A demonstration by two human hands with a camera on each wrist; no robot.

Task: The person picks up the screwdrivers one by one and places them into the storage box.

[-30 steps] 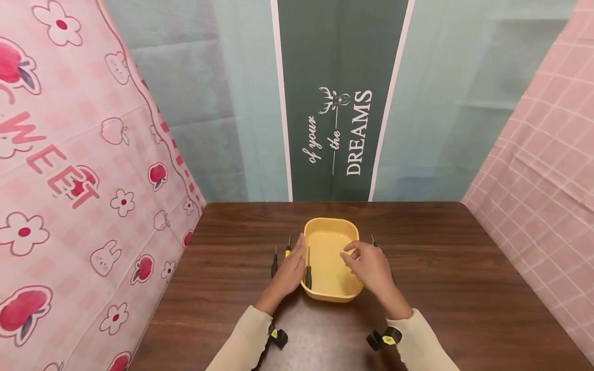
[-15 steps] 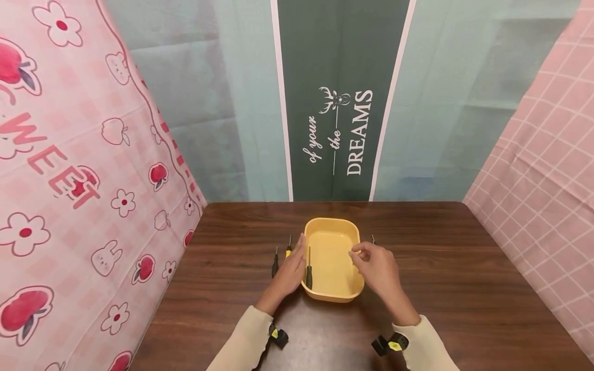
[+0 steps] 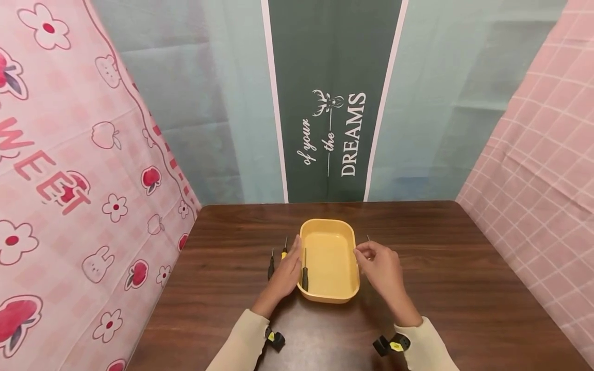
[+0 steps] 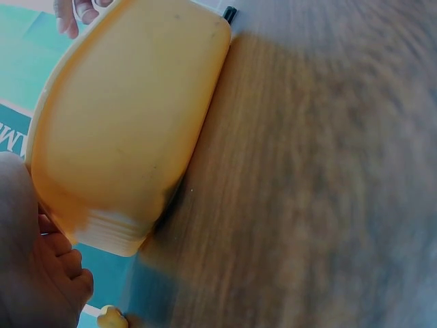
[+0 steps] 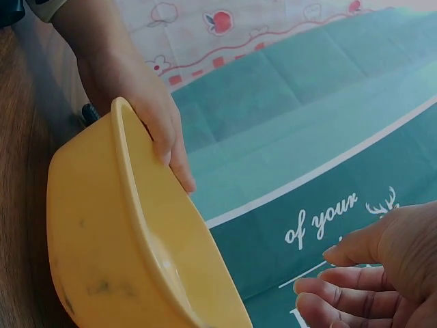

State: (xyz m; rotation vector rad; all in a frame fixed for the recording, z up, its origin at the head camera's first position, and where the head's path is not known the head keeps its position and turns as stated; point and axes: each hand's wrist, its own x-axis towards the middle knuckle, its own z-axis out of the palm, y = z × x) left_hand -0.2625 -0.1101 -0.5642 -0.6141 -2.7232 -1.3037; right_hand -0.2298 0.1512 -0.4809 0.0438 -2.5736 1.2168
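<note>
The yellow plastic tub [image 3: 329, 260] stands in the middle of the counter [image 3: 464, 288], with its long axis running from the near edge toward the far edge, and one black-handled screwdriver [image 3: 304, 271] lies inside along its left wall. The left hand [image 3: 286, 270] rests with straight fingers against the tub's left rim, while the right hand [image 3: 380, 265] is just beside the right rim with loosely bent fingers, over another screwdriver [image 3: 368, 238] of which only the tip shows; I cannot tell if it holds it. Two more screwdrivers [image 3: 271, 264] lie left of the left hand, and the counter's right side has open room.
</note>
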